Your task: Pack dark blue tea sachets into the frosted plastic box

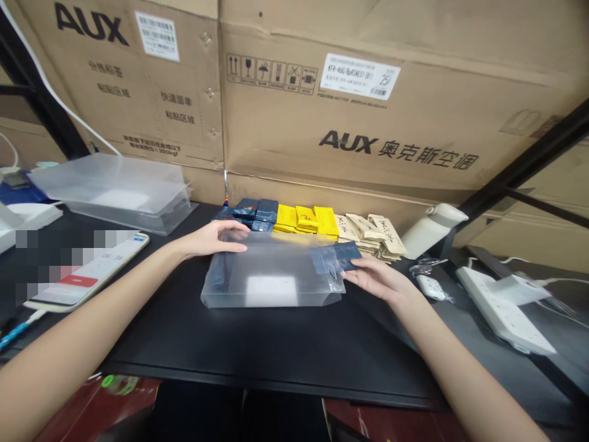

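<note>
A frosted clear plastic box (271,276) lies on its side on the black table (276,344). My left hand (212,238) rests on its top left edge, fingers curled over it. My right hand (375,276) pinches a dark blue packet (335,256) at the box's right open end, partly inside it. Behind the box lie rows of blue packets (255,212), yellow packets (306,219) and beige packets (372,236).
Large AUX cardboard cartons (350,104) wall the back. A stack of clear plastic boxes (115,190) and a phone (87,273) lie to the left. A white bottle (430,228), a power strip (504,307) and a black frame bar (519,172) stand to the right.
</note>
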Demonstrator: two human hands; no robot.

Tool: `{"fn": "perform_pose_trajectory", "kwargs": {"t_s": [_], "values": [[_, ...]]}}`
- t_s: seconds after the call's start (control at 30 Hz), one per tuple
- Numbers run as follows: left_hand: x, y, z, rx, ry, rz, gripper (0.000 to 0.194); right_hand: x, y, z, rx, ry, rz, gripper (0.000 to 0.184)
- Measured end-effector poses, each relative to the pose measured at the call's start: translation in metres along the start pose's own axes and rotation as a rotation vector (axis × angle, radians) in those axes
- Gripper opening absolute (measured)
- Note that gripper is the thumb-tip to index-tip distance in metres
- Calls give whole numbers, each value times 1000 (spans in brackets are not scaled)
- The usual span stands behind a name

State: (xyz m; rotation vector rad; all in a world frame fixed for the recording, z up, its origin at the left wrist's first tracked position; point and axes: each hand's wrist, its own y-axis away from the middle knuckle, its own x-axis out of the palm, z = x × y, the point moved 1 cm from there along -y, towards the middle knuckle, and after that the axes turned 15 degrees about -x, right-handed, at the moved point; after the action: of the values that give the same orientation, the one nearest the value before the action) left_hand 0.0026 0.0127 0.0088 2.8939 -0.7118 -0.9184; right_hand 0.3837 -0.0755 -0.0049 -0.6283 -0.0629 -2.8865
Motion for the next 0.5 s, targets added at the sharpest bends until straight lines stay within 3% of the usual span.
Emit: {"fn": "perform_pose_trajectory", "kwargs": {"t_s": [0.17, 0.4, 0.5], "values": [[4, -2, 3, 4, 79, 18, 51, 7, 10, -1, -56, 197, 149, 40], [14, -6, 9, -9, 205, 89, 51, 14, 12, -3, -75, 720, 288, 43], [25, -8, 8, 2, 228, 44, 48, 18, 11, -7, -98, 877, 348, 47]]}}
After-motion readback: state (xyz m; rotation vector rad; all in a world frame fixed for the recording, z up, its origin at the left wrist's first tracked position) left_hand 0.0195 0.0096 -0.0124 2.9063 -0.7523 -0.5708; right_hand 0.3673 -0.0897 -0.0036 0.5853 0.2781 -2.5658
